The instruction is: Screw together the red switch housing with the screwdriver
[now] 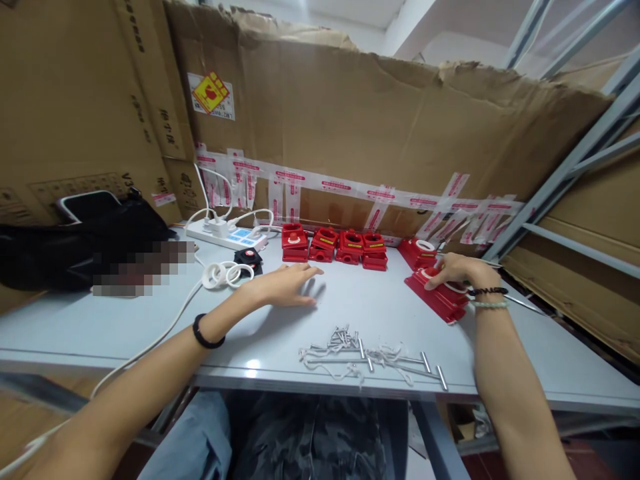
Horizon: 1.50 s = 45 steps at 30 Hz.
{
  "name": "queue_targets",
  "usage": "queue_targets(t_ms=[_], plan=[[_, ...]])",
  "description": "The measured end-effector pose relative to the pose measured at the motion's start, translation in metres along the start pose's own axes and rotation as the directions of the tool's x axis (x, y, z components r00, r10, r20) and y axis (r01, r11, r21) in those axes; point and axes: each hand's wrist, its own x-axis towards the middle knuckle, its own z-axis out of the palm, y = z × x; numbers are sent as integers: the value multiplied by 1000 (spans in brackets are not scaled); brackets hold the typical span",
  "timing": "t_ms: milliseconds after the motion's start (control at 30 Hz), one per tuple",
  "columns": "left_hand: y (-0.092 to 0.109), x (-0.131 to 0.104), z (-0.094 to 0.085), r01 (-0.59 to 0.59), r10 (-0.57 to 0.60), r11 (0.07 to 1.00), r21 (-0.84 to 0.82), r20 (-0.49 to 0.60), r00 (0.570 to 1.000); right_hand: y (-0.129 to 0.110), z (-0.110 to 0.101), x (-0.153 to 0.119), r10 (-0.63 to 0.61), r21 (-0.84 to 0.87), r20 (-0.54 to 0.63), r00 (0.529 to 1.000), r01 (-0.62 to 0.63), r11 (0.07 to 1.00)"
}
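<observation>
Right hand (457, 270) clasped over red housing (437, 299); left hand (285, 285) flat, spread, well apart.

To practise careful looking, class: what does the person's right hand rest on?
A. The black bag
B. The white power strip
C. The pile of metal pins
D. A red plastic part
D: the right hand lies on a red plastic part at the right of the table, while the metal pins lie apart, nearer the table's front edge.
</observation>
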Motion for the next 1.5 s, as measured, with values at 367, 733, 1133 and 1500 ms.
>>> queue_targets(t_ms=[367,733,1133,1500], plan=[[1,6,7,-159,152,987,-23,-187,970,-111,16,-43,-592,-40,134,795,601,798],[1,33,16,-301,236,902,-311,-229,944,-169,39,-65,-872,90,-169,460,888,451],[1,12,5,-97,87,994,-56,-167,982,-142,44,-49,-64,769,-549,834,533,353],[1,15,10,-195,156,970,-144,-243,957,-111,8,-61,-268,252,-344,900,364,897]])
